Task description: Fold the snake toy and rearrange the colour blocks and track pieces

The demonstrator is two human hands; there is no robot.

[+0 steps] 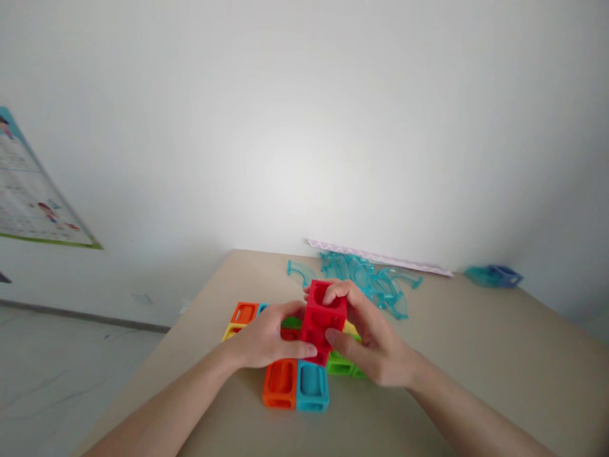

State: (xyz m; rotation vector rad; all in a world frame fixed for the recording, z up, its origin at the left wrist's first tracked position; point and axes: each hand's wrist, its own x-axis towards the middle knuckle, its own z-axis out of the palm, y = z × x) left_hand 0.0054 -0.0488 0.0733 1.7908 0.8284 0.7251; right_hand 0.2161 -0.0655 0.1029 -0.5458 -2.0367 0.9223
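Two red blocks with hollow faces are between my hands, one above the other, over a group of coloured blocks. My right hand (368, 336) is closed around the upper red block (324, 317), with fingers over its top and the thumb on its near face. Lower down, my left hand (271, 336) pinches the lower red block (316, 358), its thumb along the front. Directly in front of them lie an orange block (280, 384) and a blue block (313, 386), side by side. Green blocks (340, 365) show under my right hand. My hands hide part of the group.
At the back of the table (476, 368) lies a pile of clear teal curved pieces (366, 279). A pale patterned strip (380, 255) runs along the wall. A dark blue piece (505, 276) sits at the far right. Another orange block (245, 312) stands left of my hands.
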